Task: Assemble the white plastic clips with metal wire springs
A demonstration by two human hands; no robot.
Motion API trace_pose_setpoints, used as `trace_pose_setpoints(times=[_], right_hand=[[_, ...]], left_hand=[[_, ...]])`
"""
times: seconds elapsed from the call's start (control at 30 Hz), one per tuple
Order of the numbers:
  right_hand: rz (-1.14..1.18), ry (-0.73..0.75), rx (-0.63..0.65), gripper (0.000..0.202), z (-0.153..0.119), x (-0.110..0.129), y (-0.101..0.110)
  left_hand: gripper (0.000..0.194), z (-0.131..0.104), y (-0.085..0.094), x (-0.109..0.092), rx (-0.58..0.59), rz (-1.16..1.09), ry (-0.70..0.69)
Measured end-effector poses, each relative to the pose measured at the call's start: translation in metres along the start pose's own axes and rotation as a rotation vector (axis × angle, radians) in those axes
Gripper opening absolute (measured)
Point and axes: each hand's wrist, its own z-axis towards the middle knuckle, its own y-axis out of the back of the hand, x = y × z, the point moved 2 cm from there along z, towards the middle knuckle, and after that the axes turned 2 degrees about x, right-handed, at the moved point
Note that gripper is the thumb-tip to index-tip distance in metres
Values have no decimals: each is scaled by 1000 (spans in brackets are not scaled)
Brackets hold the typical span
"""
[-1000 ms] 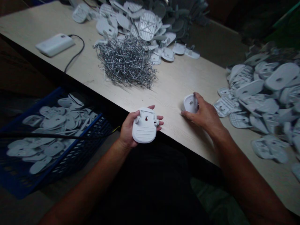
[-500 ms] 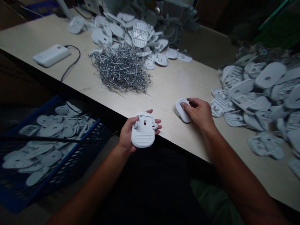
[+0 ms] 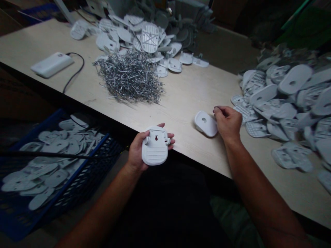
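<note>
A white plastic part with a keyhole slot and ribbed lower half (image 3: 155,154) lies in my left hand (image 3: 137,150), thumb on its left edge and fingertips showing past its right side. On the table, a rounded white piece with a round hole (image 3: 209,126) rests just left of my right hand (image 3: 229,124). The thumb and index finger of my right hand are pinched together beside that piece; what they hold, if anything, is too small to make out.
A heap of thin metal pins (image 3: 130,77) lies on the table (image 3: 181,100), with white parts piled behind (image 3: 150,38) and at the right (image 3: 294,81). A white power bank (image 3: 53,64) with a cable is at left. Below stands a blue crate (image 3: 85,165) of white parts.
My right hand has let go of the rounded white piece and moved right, its fingers now pinched. The piece lies turned a little on the table. My left hand still holds its part.
</note>
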Motion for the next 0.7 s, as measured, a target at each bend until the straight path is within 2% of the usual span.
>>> trace_pose_setpoints(times=[0.1,0.2,0.33,0.43,0.47,0.53,0.63,0.7], right_hand=[[-41,19,22,32,2,8,16],[-94,37,161,42,0,17,25],[-275,53,422,94,-12,19,24],[-330,55,526,103,-20,20,22],[-270,26,531,100,-23,22,21],[17,-105,583,92,-29,30,20],[608,-358,777,79,-47,55,16],[853,-453,856,72,-62,74,13]], left_hand=[[76,0,1,-2,7,1,-18],[76,1,0,-5,8,10,-30],[78,5,-2,-7,-4,21,-45],[78,7,-4,-6,-5,32,-47],[78,8,-5,-6,-10,43,-49],[78,11,-11,-4,-29,75,-69],[77,16,-22,-2,-53,139,-136],[75,19,-28,0,-69,190,-197]])
